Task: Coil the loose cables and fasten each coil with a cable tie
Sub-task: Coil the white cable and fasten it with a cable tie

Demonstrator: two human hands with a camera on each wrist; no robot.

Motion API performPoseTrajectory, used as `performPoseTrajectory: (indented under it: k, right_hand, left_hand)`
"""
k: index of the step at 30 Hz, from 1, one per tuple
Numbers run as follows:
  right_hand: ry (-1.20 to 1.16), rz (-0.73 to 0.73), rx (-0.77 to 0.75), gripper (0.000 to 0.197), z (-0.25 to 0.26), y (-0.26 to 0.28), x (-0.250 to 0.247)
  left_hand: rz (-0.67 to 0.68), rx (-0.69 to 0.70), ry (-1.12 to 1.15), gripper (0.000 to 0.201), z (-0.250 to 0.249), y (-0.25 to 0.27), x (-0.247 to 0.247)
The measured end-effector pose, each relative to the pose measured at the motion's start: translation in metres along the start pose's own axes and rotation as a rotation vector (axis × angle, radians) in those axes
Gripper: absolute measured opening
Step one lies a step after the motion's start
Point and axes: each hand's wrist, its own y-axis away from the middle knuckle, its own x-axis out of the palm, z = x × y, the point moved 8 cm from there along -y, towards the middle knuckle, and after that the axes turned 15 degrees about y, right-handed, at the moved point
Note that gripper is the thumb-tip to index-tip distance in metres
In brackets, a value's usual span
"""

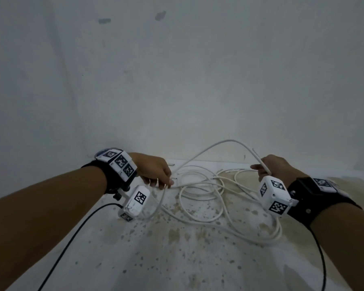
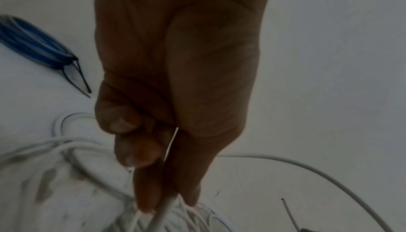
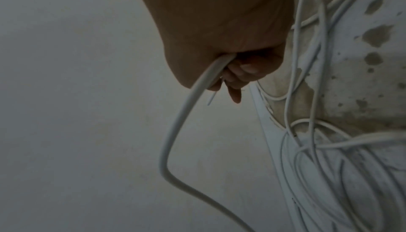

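Head view shows the left hand [image 1: 156,171] pinching the white cable [image 1: 200,192] at frame center, the right hand [image 1: 275,166] gripping its end, loose loops on the stained table [image 1: 177,259].

No readable text, brand names, numbers or signs anywhere. Only black-and-white square fiducial markers [image 1: 122,161] on the white wrist camera boxes [image 1: 274,194] on both wrists; those are coded patterns, not letters. Wrist views show no writing.
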Motion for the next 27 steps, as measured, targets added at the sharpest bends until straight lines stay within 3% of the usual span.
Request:
performPoseTrajectory:
  k: [3, 6, 8, 9, 11, 14, 19, 25, 27]
  right_hand:
    - [0.199, -0.072, -0.047, 0.026, -0.010, -0.003, -0.003]
    - [0.235, -0.105, -0.045, 0.038, -0.017, -0.003, -0.001]
    - [0.130, -0.087, 0.010, 0.036, -0.026, -0.004, 0.004]
    - [0.096, -0.074, 0.034, 0.036, -0.030, -0.007, 0.007]
    - [0.055, -0.048, 0.040, 0.036, -0.033, -0.005, 0.013]
    - [0.021, 0.004, 0.057, 0.036, -0.038, -0.002, 0.024]
    - [-0.025, 0.071, 0.067, 0.037, -0.041, -0.005, 0.039]
    - [-0.055, 0.082, 0.036, 0.031, -0.034, 0.001, 0.041]
    - [-0.048, 0.074, 0.022, 0.031, -0.031, 0.003, 0.039]
  left_hand:
    - [0.004, -0.037, 0.164, 0.047, 0.014, 0.000, 0.019]
    - [-0.274, -0.065, 0.326, 0.080, 0.037, 0.001, 0.008]
    - [-0.517, -0.083, 0.044, 0.079, 0.051, 0.009, -0.010]
    - [-0.561, -0.136, -0.107, 0.075, 0.058, 0.012, -0.011]
    - [-0.466, -0.214, -0.307, 0.062, 0.064, 0.014, 0.002]
    - [-0.304, -0.289, -0.262, 0.053, 0.077, 0.009, 0.022]
    - [-0.348, -0.300, 0.005, 0.039, 0.098, -0.010, 0.017]
    - [-0.381, -0.224, -0.120, 0.035, 0.090, -0.009, 0.021]
    - [-0.457, -0.251, -0.201, 0.029, 0.090, -0.005, 0.014]
